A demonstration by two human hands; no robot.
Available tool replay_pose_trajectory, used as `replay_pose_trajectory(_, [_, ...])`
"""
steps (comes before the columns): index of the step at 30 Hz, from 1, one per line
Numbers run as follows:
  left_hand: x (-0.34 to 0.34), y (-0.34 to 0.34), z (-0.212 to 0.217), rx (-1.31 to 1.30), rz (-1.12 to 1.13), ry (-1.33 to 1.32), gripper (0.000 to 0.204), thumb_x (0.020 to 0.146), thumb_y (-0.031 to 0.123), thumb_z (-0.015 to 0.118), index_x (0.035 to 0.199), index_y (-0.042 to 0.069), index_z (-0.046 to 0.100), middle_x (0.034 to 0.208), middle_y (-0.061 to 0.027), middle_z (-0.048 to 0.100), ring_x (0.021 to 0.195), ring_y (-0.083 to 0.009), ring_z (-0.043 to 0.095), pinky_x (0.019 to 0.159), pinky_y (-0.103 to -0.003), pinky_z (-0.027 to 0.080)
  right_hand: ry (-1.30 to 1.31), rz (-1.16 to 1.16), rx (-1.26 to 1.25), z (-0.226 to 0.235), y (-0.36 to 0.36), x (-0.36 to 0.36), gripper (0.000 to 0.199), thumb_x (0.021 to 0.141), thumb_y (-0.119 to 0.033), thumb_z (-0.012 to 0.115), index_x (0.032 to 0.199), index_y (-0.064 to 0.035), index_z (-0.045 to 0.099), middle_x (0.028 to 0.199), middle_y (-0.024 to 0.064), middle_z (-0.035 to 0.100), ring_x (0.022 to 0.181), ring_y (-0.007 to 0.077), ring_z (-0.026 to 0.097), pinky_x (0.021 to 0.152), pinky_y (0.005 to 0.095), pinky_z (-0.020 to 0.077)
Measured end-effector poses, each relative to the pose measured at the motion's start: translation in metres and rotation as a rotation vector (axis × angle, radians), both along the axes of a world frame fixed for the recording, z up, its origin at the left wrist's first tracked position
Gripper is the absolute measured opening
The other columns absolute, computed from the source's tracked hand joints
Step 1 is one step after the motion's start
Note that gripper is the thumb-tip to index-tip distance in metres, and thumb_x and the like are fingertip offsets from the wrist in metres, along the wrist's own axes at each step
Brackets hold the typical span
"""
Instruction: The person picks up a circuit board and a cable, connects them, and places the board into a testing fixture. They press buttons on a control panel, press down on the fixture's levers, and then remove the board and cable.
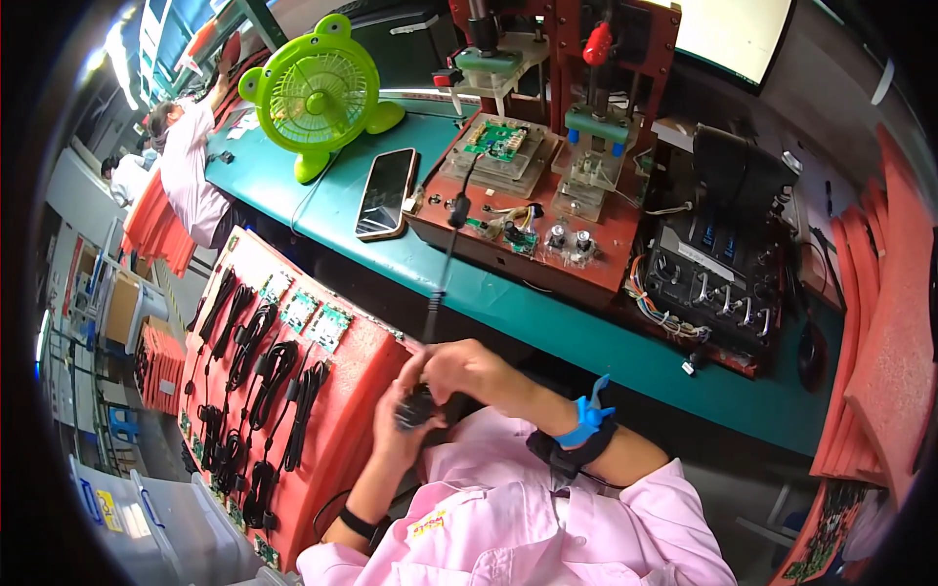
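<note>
Yellow lettering marks the pink shirt (427,524), right of the red foam tray (339,422). Just beside that tray's right edge, the left hand (393,418) grasps a bundled black cable (415,408); the right hand (463,370) closes its fingers around the upper strand. Coiled cables (272,371) lie on the tray. Beyond it, right, a control box (708,278) bears white print, too small to read.
</note>
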State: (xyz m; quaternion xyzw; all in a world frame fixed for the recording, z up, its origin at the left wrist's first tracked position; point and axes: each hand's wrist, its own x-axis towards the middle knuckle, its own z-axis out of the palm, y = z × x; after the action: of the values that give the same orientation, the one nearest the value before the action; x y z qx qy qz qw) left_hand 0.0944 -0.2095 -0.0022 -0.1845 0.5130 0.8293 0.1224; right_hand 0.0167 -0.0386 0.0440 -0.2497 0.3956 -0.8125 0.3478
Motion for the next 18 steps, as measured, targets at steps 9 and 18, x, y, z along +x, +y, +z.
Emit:
replay_pose_trajectory(9, [-0.036,-0.041,0.088,-0.699,0.223,0.509,0.028,0.072,0.005,0.062,0.097,0.001,0.050,0.081,-0.0049,0.056,0.069,-0.0116,0.054,0.061,-0.022,0.044,-0.103,-0.180,0.163,-0.041,-0.037,0.011,0.040,0.080,-0.020,0.056,0.113,0.0004,0.047,0.088,0.0036,0.056,0.072,0.0078,0.051,0.068,0.0218,0.0419])
replay_pose_trajectory(18, [-0.190,0.046,0.281,-1.488,-0.079,1.453,0.022,0.080,0.019,0.058,0.089,-0.001,0.056,0.071,-0.0085,0.058,0.061,-0.0144,0.053,0.058,-0.027,0.041,0.001,0.069,0.251,-0.038,-0.012,0.011,0.034,0.077,-0.010,0.057,0.110,-0.0052,0.052,0.086,0.0009,0.056,0.075,0.0074,0.052,0.070,0.0208,0.0419])
